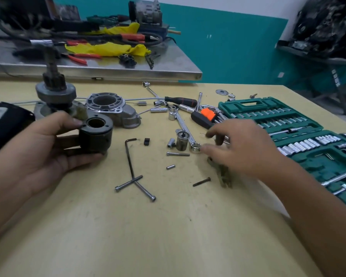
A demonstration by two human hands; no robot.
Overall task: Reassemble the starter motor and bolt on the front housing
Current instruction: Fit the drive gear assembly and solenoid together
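We work on a yellow tabletop (168,236). Along its right edge lies an open green socket case (300,136). At the far left stands the armature shaft with its pinion gear (55,92), and just beside it rests the grey front housing (112,108). Our left hand (48,148) grips a dark cylindrical motor body (95,134), thumb on its top rim, fingers curled beneath. Our right hand (244,148) hovers over the loose tools, fingers bent, seemingly pinching a thin pin (205,134); we cannot tell for certain. Between the hands lie a hex key (130,156), two long bolts (135,185), a chrome socket (182,140) and a small dark screw (201,181).
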